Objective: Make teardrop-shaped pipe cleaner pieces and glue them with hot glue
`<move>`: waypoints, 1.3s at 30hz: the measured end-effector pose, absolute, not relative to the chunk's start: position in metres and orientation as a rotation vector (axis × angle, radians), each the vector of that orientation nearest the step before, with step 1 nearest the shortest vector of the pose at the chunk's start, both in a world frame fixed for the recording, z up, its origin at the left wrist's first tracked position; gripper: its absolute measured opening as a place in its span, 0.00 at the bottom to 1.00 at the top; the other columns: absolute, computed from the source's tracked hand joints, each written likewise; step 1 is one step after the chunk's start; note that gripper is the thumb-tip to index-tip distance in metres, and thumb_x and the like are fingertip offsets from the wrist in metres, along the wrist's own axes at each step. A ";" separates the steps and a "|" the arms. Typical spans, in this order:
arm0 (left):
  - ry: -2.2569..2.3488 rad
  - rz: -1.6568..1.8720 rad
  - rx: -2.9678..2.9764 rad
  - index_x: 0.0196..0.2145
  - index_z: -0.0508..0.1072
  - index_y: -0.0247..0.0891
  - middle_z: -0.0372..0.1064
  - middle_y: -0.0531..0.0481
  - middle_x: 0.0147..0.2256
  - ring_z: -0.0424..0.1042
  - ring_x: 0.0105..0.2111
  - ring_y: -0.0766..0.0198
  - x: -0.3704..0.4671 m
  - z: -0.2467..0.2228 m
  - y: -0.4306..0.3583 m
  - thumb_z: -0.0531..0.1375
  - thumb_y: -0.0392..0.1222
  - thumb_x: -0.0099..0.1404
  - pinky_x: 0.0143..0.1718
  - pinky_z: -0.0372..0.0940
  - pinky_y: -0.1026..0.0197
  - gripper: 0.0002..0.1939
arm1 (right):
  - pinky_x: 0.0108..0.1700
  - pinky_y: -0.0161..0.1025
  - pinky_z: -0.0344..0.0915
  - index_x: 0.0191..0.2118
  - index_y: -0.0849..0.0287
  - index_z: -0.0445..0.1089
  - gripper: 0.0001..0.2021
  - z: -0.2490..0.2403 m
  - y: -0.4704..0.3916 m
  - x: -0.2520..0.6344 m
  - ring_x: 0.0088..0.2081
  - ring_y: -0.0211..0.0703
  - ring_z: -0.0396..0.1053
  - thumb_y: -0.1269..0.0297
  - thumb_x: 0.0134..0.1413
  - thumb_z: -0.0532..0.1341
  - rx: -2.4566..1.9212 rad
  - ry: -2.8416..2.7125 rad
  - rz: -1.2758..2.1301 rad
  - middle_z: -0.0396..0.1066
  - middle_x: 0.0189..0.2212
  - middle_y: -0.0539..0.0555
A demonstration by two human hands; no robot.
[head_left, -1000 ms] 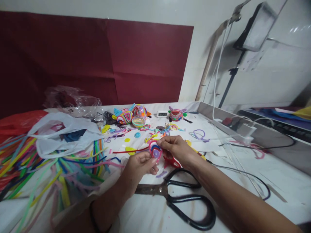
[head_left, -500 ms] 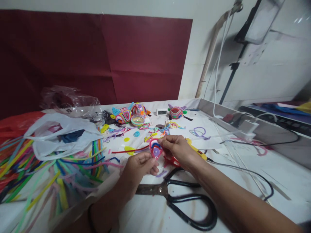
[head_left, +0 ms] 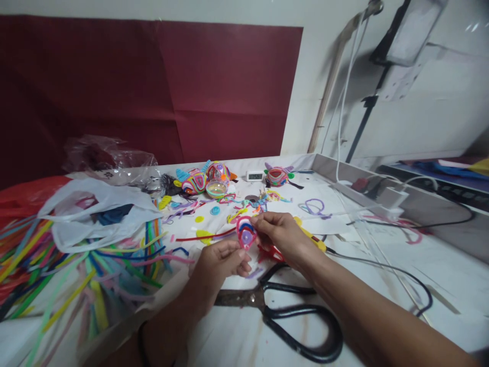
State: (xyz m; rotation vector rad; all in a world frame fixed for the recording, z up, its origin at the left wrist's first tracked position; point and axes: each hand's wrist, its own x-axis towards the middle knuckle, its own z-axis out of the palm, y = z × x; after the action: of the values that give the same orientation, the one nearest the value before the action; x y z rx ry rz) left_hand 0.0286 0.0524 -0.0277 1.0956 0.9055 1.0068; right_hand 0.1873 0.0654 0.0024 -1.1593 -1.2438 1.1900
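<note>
A small pink piece (head_left: pixel 246 235) with blue, white and purple curves is held up between both hands. My left hand (head_left: pixel 225 260) pinches its lower end between thumb and fingers. At its upper right edge, my right hand (head_left: pixel 277 232) grips it with thumb and forefinger. A red pipe cleaner (head_left: pixel 194 238) stretches leftward from the piece. Under my hands lie large black-handled scissors (head_left: pixel 260 297), their blades partly behind my left hand. A yellow tool (head_left: pixel 315 239) with a black cord sits just beyond my right wrist.
Many coloured pipe cleaners (head_left: pixel 95 285) and a white plastic bag (head_left: pixel 99 204) fill the left side. Colourful round figures (head_left: pixel 278 176) and a small digital clock (head_left: pixel 254 176) stand at the back. A power strip (head_left: pixel 391 199) with cables lies at the right.
The pink piece has turned slightly and shifted a little to the right in my fingers. Both hands keep their hold and have barely moved.
</note>
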 end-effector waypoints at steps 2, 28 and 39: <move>0.910 1.003 1.092 0.26 0.75 0.32 0.72 0.50 0.23 0.71 0.22 0.68 0.029 -0.027 0.052 0.69 0.45 0.48 0.25 0.67 0.66 0.13 | 0.17 0.31 0.49 0.21 0.60 0.66 0.20 0.003 0.065 0.187 0.14 0.30 0.54 0.47 0.41 0.65 -1.161 -1.241 1.186 0.63 0.13 0.47; 0.945 0.965 1.057 0.26 0.72 0.32 0.72 0.50 0.23 0.70 0.22 0.68 0.029 -0.020 0.049 0.67 0.42 0.49 0.23 0.66 0.67 0.12 | 0.17 0.28 0.51 0.22 0.62 0.64 0.16 0.000 0.065 0.189 0.14 0.28 0.55 0.58 0.55 0.60 -1.196 -1.276 1.159 0.63 0.14 0.44; 0.933 0.957 1.056 0.27 0.72 0.31 0.72 0.49 0.24 0.71 0.22 0.67 0.028 -0.021 0.050 0.66 0.41 0.50 0.24 0.67 0.66 0.10 | 0.17 0.30 0.51 0.21 0.62 0.65 0.19 0.003 0.064 0.188 0.14 0.30 0.55 0.49 0.41 0.65 -1.173 -1.242 1.174 0.64 0.13 0.47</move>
State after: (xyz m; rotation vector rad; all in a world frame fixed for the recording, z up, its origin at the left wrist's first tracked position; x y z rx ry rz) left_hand 0.0276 0.0495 -0.0210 1.0560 0.9329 0.9575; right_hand 0.1884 0.0643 0.0031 -1.1728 -1.2424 1.1745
